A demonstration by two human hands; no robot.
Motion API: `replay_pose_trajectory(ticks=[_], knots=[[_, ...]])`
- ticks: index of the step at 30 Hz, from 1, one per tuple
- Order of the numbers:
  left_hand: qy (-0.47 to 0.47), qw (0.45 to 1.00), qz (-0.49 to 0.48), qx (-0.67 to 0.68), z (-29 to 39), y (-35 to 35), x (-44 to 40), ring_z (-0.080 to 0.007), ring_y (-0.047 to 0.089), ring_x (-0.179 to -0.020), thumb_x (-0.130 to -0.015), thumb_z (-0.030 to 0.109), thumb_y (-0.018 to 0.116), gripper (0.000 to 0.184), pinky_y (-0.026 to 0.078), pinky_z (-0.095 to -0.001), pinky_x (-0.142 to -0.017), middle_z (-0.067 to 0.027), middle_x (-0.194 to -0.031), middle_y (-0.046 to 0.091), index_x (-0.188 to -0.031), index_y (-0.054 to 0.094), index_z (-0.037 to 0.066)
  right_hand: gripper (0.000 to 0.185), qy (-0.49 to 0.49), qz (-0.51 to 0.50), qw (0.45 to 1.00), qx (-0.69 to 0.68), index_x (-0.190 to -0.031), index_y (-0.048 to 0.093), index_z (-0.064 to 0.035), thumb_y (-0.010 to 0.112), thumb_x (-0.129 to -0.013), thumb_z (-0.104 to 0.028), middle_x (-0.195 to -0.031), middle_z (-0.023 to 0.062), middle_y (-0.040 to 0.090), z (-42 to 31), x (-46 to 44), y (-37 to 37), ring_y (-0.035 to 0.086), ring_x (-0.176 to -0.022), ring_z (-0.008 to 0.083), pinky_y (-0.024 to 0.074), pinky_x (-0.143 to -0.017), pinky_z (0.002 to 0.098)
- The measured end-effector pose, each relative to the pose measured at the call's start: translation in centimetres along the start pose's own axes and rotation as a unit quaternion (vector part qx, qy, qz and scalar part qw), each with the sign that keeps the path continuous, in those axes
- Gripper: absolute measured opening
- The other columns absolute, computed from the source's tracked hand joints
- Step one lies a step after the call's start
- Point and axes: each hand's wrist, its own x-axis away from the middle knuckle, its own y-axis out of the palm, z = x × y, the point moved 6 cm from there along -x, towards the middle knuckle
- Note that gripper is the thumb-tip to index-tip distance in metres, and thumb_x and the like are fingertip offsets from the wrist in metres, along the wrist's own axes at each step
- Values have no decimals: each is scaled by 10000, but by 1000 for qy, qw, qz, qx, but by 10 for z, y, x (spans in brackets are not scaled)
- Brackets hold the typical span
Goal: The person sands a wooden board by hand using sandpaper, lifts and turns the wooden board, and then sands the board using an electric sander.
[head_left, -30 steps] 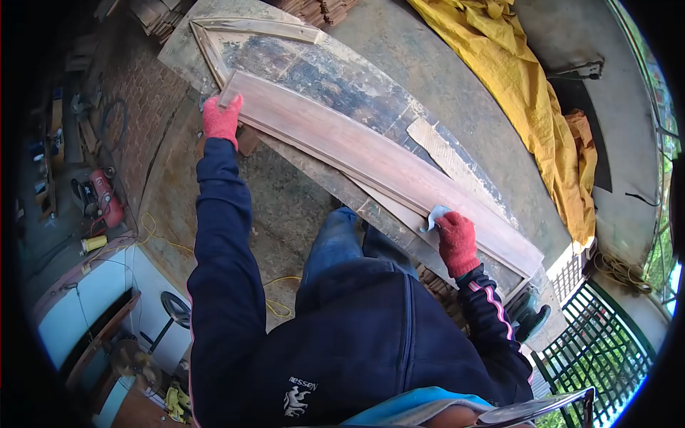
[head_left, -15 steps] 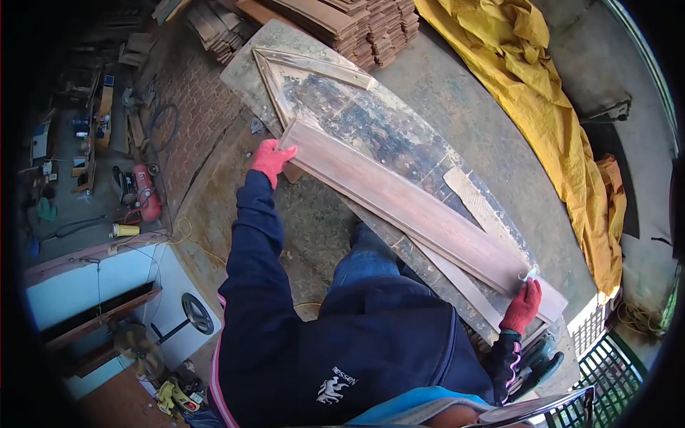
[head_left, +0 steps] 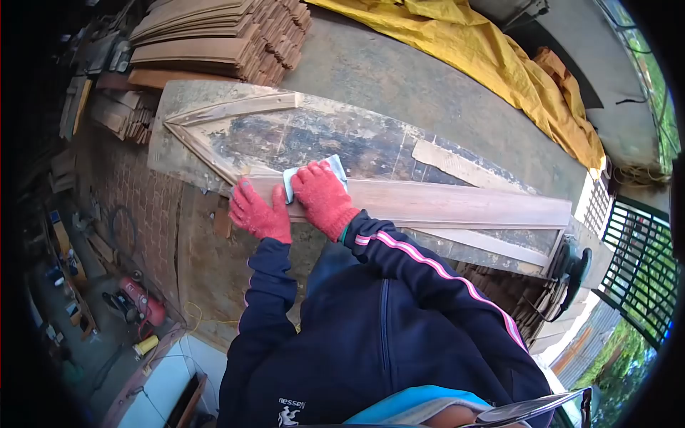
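Observation:
A long reddish wooden board (head_left: 442, 205) with moulded edges lies lengthwise on the worn, paint-stained workbench (head_left: 335, 132). My left hand (head_left: 261, 214), in a red knit glove, grips the board's left end. Close beside it, my right hand (head_left: 322, 196), gloved the same way, presses a pale folded sheet of sandpaper (head_left: 338, 168) onto the board's top face. The sheet's edges stick out past the fingers; the rest is hidden beneath the glove.
Wooden strips (head_left: 242, 107) form an angled frame at the bench's left end. A thin batten (head_left: 485, 246) lies under the board. Stacked planks (head_left: 214, 43) stand behind, near a yellow tarp (head_left: 492, 64). A green power tool (head_left: 574, 267) sits at the right end.
My right hand has moved with the sandpaper from the board's far right end to its left end, near my left hand. My view has turned, and the bench now appears more level.

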Motion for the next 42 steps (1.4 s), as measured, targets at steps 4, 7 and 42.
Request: replay_pose_trajectory(ticks=[4, 7, 42], knots=[[23, 1000, -12, 5, 7, -10, -6, -412, 449, -1284, -890, 533, 595, 730, 330, -566, -1054, -195, -1419, 471, -1433, 434, 73, 350, -1, 48, 998, 31, -1154, 581, -39, 588, -818, -135, -1169, 131, 591, 48, 58, -25, 525, -1214, 329, 368, -1089, 487], [17, 1000, -23, 13, 6, -10, -5, -405, 447, -1289, -901, 516, 589, 709, 334, -564, -1053, -189, -1425, 468, -1436, 431, 79, 346, 79, 68, 993, 59, -1134, 573, -60, 594, -790, -94, -1168, 124, 572, 114, 138, -60, 506, -1227, 330, 358, -1092, 492], [330, 937, -112, -3, 287, -1, 101, -378, 363, -1384, -898, 356, 613, 618, 170, -546, -1180, -159, -1439, 482, -1444, 461, 110, 283, 110, 122, 986, 29, -987, 644, -113, 621, -705, -121, -1084, 77, 588, 286, 412, -119, 554, -1150, 296, 420, -1027, 523]])
